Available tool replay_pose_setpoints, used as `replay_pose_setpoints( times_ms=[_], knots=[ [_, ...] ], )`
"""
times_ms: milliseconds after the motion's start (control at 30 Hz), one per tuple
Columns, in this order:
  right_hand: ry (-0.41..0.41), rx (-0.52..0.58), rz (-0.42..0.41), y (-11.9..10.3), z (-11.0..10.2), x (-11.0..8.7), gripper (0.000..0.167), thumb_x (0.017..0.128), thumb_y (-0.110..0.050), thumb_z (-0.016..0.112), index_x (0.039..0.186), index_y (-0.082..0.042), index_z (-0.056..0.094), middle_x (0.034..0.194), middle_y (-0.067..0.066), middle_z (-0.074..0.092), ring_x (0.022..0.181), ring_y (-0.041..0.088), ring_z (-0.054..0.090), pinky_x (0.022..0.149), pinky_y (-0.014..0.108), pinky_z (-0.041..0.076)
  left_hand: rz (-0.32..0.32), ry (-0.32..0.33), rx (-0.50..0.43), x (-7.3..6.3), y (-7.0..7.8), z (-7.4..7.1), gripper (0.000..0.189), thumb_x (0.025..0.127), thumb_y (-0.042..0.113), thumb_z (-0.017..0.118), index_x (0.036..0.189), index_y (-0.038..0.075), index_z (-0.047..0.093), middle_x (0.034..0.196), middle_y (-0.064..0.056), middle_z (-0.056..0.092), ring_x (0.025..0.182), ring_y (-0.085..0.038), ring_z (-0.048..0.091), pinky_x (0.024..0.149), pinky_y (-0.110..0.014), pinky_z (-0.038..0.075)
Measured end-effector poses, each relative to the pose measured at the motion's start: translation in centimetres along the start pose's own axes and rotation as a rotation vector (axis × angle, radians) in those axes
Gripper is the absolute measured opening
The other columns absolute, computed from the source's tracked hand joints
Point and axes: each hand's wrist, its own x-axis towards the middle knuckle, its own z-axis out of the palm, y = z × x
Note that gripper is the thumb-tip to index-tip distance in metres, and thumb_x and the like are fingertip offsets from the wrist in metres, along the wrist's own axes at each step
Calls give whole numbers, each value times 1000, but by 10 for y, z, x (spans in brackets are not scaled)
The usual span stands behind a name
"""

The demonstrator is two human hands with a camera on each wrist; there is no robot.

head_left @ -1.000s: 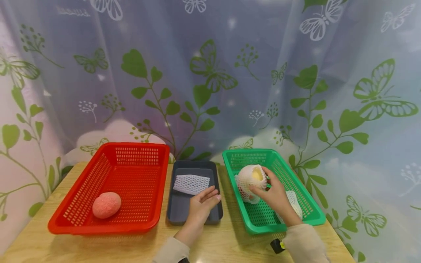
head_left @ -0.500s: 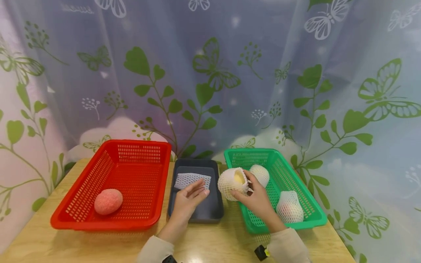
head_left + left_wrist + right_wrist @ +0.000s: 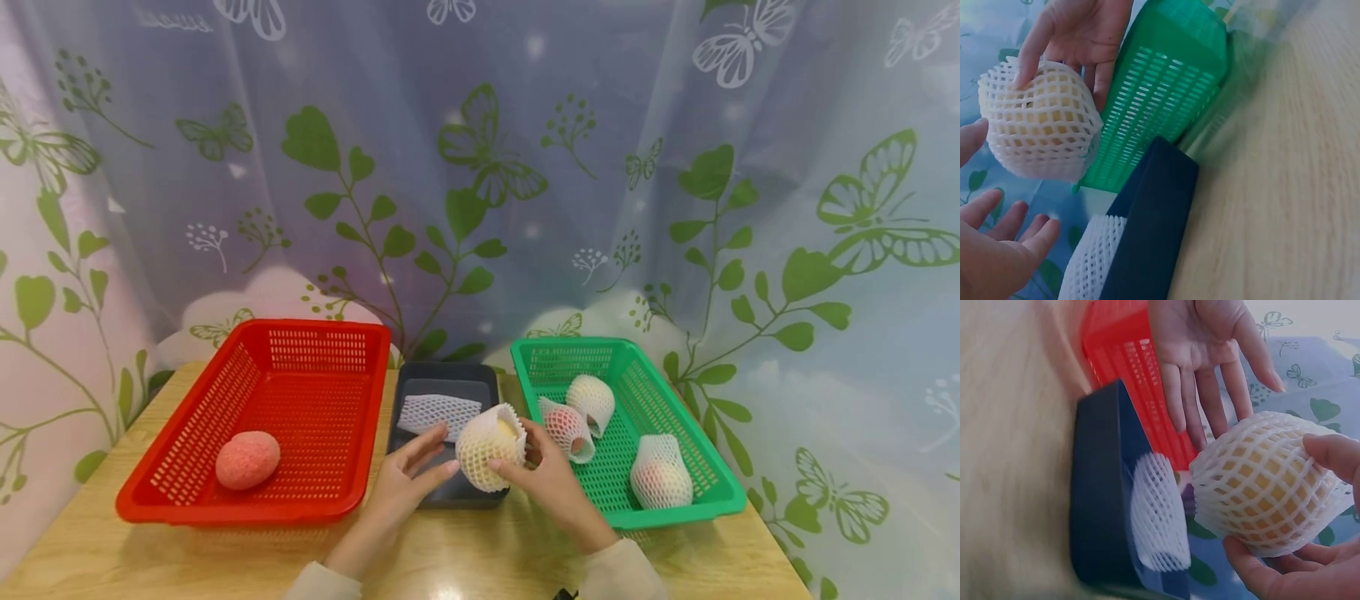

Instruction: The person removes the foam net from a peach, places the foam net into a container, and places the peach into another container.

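My right hand (image 3: 551, 483) grips a yellow round fruit (image 3: 483, 450) wrapped in a white foam net, thumb on the near side and fingers behind. It is held up over the dark tray (image 3: 450, 375), and the net's open end shows some bare yellow in the head view. My left hand (image 3: 401, 479) faces it from the left with fingers spread and relaxed, holding nothing. In the left wrist view the fingers (image 3: 1041, 240) hang just short of the net. An unfilled white foam net sleeve (image 3: 427, 410) lies flat in the tray, partly hidden by the hands.
On the left, a red basket (image 3: 315, 400) contains one bare pink fruit (image 3: 247, 460). The green basket (image 3: 675, 518) on the right has three netted fruits: a pale one (image 3: 588, 400), a reddish one (image 3: 564, 427) and another (image 3: 662, 473) near the front. A patterned curtain hangs behind the table.
My right hand has lifted the netted yellow fruit out of the green basket and brought it left over the tray. The left hand has drawn back leftward from the tray, staying open.
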Motion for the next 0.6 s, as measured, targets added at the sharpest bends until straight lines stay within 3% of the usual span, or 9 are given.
replay_pose_setpoints(
  times_ms=[333, 467, 600],
  knots=[
    [-101, 83, 12, 14, 18, -9, 71, 83, -18, 74, 141, -1, 36, 136, 21, 48, 110, 28, 57, 82, 33, 55, -62, -39, 2, -15, -10, -5, 62, 84, 13, 74, 139, 3, 48, 143, -17, 46, 128, -37, 47, 98, -39, 47],
    [-135, 104, 36, 19, 23, -14, 71, 83, -17, 74, 141, 0, 37, 133, 21, 51, 109, 26, 57, 83, 33, 54, -82, -87, -8, -21, -14, -10, 66, 84, 13, 74, 141, 1, 45, 146, -22, 40, 127, -41, 46, 94, -39, 50],
    [-210, 104, 44, 25, 23, -18, 70, 84, -19, 74, 141, 0, 38, 130, 20, 52, 109, 26, 57, 84, 34, 54, -115, -143, -23, -29, -17, -15, 69, 83, 13, 75, 143, 2, 42, 146, -25, 38, 125, -39, 49, 92, -35, 51]
  ],
)
